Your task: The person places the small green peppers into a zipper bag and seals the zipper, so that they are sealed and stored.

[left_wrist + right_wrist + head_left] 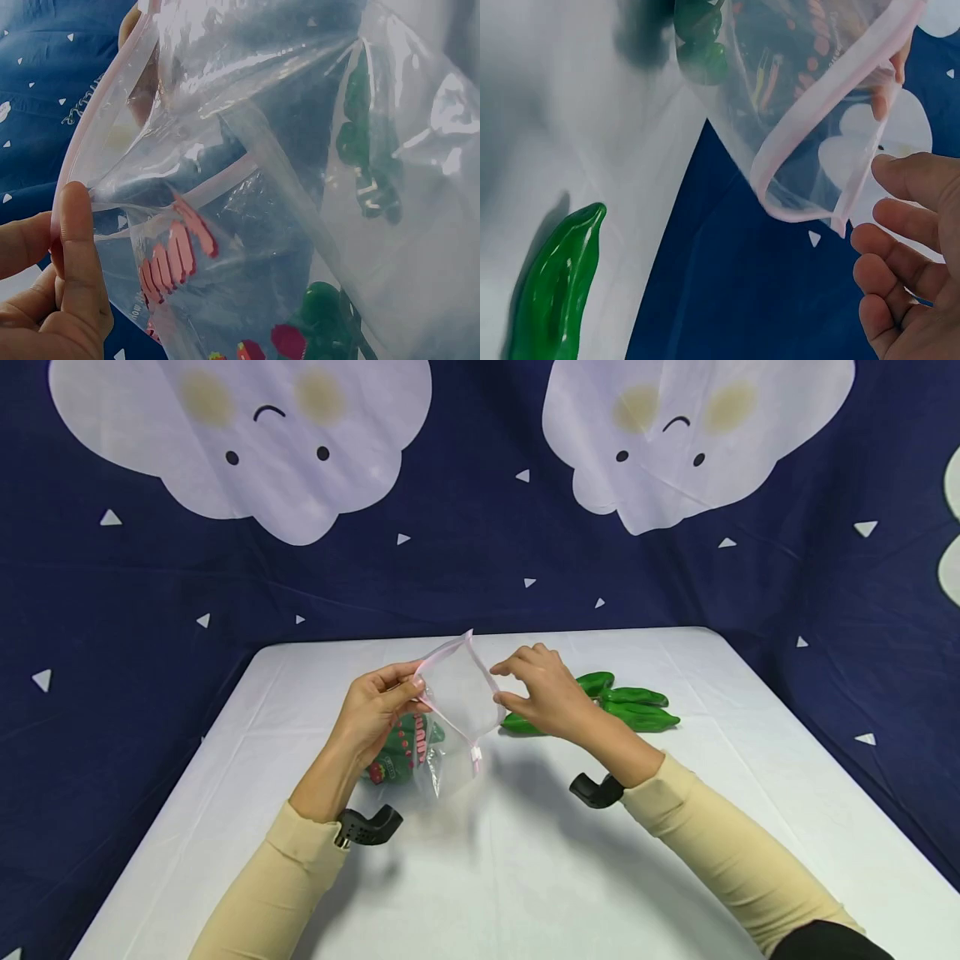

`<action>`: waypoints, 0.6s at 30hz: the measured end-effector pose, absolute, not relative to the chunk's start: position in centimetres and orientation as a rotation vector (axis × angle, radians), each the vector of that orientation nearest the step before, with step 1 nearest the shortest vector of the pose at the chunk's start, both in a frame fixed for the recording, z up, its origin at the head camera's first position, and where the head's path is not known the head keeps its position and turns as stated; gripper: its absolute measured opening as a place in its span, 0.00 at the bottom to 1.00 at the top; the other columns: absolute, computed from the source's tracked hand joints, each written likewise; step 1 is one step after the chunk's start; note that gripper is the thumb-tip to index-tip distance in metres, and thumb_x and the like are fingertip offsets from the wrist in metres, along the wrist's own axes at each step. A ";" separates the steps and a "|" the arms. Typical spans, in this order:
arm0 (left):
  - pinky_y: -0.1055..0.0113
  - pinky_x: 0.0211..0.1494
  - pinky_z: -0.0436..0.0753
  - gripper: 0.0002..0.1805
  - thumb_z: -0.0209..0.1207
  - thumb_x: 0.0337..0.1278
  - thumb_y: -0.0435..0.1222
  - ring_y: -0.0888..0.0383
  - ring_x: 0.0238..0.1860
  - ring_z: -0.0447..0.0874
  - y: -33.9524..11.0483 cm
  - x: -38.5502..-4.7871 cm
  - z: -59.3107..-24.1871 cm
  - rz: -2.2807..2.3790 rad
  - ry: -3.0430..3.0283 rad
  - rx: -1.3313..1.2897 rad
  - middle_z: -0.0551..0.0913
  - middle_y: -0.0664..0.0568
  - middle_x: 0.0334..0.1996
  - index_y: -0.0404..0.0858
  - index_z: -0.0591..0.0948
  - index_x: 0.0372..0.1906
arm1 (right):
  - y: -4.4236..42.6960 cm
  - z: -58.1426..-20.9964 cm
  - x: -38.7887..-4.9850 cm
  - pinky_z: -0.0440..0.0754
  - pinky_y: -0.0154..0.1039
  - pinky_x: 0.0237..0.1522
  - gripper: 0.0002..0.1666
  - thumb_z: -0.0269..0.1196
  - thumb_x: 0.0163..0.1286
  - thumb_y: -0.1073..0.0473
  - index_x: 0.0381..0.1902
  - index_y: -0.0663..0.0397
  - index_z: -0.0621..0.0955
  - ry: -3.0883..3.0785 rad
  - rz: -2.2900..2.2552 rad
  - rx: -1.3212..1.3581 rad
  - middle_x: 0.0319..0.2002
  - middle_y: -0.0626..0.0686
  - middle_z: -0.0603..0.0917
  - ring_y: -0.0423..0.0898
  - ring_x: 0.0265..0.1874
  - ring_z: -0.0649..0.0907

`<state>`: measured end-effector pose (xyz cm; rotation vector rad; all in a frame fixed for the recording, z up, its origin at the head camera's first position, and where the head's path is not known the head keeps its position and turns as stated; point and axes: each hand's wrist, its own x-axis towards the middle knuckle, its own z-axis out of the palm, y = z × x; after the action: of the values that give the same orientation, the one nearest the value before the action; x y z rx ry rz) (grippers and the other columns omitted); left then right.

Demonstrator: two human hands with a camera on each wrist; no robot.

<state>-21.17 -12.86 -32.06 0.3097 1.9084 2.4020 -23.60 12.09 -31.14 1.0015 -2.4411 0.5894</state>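
Note:
A clear zip bag [453, 689] with a pink-edged mouth is held up over the table, its mouth spread wide. My left hand [375, 706] pinches the rim between thumb and fingers, as the left wrist view also shows. On the other side, my right hand [546, 689] hovers by the rim with fingers spread and bent; in the right wrist view it holds nothing. Pink print [176, 259] and green shapes [326, 319] show through the plastic; whether the green lies inside or behind is unclear. Several green peppers [641, 718] lie behind my right hand.
A white-covered table [525, 877] spreads below both hands. Behind its far edge hangs a dark blue cloth [480, 585] with clouds and triangles. Black wrist cameras sit on the left wrist [371, 825] and right wrist [596, 791].

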 end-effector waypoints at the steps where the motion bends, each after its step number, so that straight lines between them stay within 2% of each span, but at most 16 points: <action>1: 0.73 0.35 0.87 0.23 0.54 0.62 0.26 0.64 0.29 0.81 -12.9 -21.2 -32.1 2.402 1.907 0.313 0.80 0.55 0.30 0.18 0.67 0.59 | 12.3 -31.2 -23.6 0.72 0.43 0.38 0.18 0.70 0.56 0.58 0.44 0.56 0.82 -2.439 0.600 0.997 0.37 0.53 0.82 0.50 0.37 0.75; 10: 0.73 0.36 0.87 0.23 0.54 0.62 0.27 0.63 0.29 0.81 -12.9 -21.1 -32.1 2.385 1.931 0.309 0.79 0.54 0.31 0.19 0.67 0.59 | 14.4 -31.9 -23.6 0.72 0.41 0.39 0.18 0.70 0.56 0.59 0.45 0.55 0.82 -2.461 0.653 0.924 0.37 0.52 0.83 0.49 0.36 0.75; 18: 0.73 0.36 0.87 0.24 0.54 0.62 0.27 0.63 0.29 0.81 -12.9 -21.1 -32.1 2.388 1.932 0.309 0.79 0.54 0.32 0.18 0.66 0.60 | 16.2 -33.0 -24.0 0.72 0.42 0.42 0.19 0.69 0.57 0.56 0.47 0.56 0.82 -2.543 0.712 0.829 0.40 0.53 0.84 0.50 0.39 0.77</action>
<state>-21.11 -12.90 -32.09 0.3091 1.9325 2.3882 -23.99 16.16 -33.00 0.8286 -2.5430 0.7124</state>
